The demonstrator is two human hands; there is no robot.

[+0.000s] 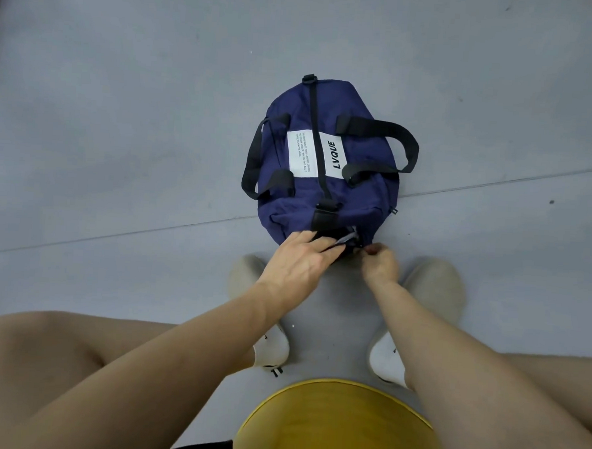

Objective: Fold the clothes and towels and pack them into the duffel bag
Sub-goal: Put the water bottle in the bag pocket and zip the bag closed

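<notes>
Duffel bag: A navy duffel bag [358,193] lies on the grey floor [124,78] just beyond the person's feet. Its length runs away from the camera and its near end meets both hands.
Label: A white patch [301,152] on the bag's upper face carries the word "LVQUE" and lines of small print too fine to read. A black strap [314,115] crosses it, running the length of the bag.
Handles: There are 2 black carry loops. The left handle [251,160] is flopped out to 1 side and the right handle [403,144] to the other.
Left hand: The left hand [303,259] lies palm-down on the bag's near end. Its fingers reach forward into a dark fold of fabric that hides the tips, so it cannot be told whether they grasp the cloth or only press on it.
Right hand: The right hand [380,264] is clenched. Its thumb and fingertips pinch a small part of the bag at the same near end, too small to identify.
Person: Bare knees frame the scene, with a yellow top [338,429] at the bottom. The left shoe [274,343] and right shoe [435,290] are planted either side of the hands.
Floor seam: A thin seam [115,236] runs diagonally across the floor and passes under the bag.
</notes>
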